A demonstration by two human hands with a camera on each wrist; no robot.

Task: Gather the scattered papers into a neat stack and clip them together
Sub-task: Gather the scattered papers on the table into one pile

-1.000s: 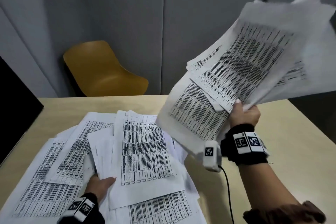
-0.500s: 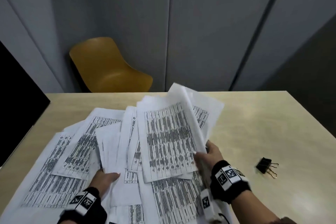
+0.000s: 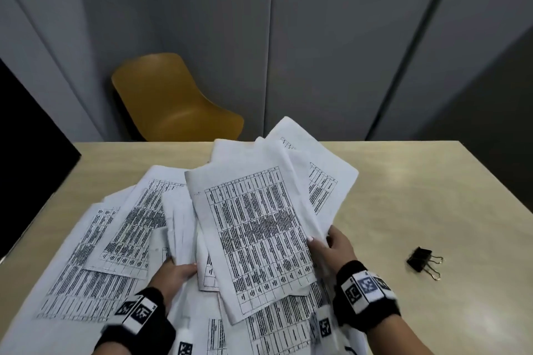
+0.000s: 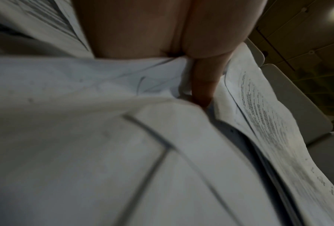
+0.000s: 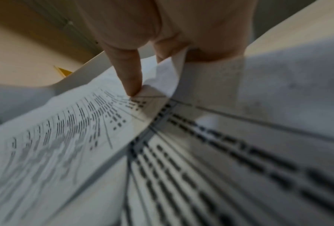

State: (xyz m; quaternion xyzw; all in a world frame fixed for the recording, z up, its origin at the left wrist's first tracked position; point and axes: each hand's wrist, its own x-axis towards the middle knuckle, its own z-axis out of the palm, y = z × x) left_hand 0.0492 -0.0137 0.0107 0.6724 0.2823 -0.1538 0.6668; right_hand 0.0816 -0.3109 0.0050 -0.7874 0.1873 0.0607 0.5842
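Printed table sheets, the papers (image 3: 115, 239), lie fanned in a loose overlapping pile over the left and middle of the table. My right hand (image 3: 328, 243) grips a bundle of sheets (image 3: 259, 233) at its right edge, thumb on top and fingers beneath, low over the pile. In the right wrist view the thumb (image 5: 132, 79) presses a sheet's corner (image 5: 158, 85). My left hand (image 3: 177, 269) holds the near edges of the middle sheets, its fingers tucked under them. In the left wrist view one finger (image 4: 202, 85) lies between sheets. A black binder clip (image 3: 422, 262) lies to the right.
The light wooden table (image 3: 432, 196) is bare to the right around the clip. A yellow chair (image 3: 173, 101) stands behind the far edge, against grey wall panels. A black panel (image 3: 26, 158) stands at the left.
My right hand has brought its bundle down from high on the right onto the pile. The left hand has stayed at the near edge of the middle sheets.
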